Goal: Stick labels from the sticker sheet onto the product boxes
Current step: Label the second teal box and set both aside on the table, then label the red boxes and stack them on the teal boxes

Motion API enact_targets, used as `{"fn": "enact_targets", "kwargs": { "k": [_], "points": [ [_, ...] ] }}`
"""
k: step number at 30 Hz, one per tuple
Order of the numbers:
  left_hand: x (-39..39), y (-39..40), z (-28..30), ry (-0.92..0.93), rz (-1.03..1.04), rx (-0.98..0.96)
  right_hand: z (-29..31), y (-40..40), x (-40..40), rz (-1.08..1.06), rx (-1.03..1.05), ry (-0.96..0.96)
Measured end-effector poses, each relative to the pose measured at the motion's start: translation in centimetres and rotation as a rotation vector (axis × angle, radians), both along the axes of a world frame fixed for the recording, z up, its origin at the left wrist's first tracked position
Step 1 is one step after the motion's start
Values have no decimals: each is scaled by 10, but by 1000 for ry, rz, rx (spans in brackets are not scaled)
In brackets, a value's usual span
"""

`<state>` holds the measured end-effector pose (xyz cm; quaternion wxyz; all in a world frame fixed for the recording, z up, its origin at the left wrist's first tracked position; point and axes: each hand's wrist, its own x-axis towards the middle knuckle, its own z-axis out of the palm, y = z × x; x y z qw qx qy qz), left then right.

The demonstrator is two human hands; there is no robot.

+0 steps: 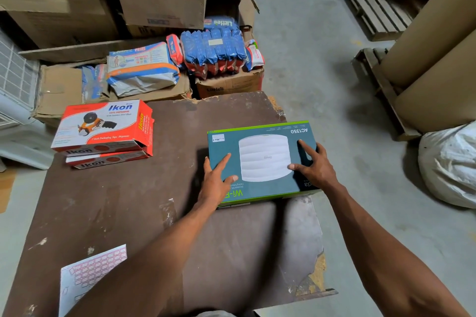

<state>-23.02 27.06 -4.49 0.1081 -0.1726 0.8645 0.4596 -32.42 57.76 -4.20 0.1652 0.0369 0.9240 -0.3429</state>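
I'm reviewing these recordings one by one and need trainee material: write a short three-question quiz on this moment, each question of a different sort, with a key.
1. True or false: both hands rest on the teal cardboard Wi-Fi router box.
2. Where does the white sticker sheet with pink labels lie? A) on the teal box B) on the brown board table, near left corner C) on the floor
3. How many red-and-white Ikon tape dispenser boxes are stacked on the table?

Key:
1. True: left hand and right hand lie on its top, fingers straight.
2. B
3. Two
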Motion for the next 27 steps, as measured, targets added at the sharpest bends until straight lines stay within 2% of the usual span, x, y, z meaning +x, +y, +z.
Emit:
{"fn": "enact_targets", "kwargs": {
  "k": [4, 6, 8, 13, 17, 22, 27],
  "points": [
    [4, 3, 5, -4, 12, -27, -2, -16, 11, -10, 289, 90],
    [10, 0, 10, 13, 32, -36, 3, -29, 21, -45, 314, 113],
    [19, -5, 18, 45, 78, -31, 9, -46, 34, -74, 260, 171],
    [58, -40, 31, 126, 158, -65, 16, -119, 86, -60, -46, 315],
    [100, -83, 29, 160, 241, -48, 20, -193, 130, 71, -224, 233],
    [148, -144, 24, 131, 331, -86, 17, -275, 158, 260, -259, 72],
    [174, -211, 19, 191, 373, -101, 27, -352, 163, 425, -215, 40]
  ]
}}
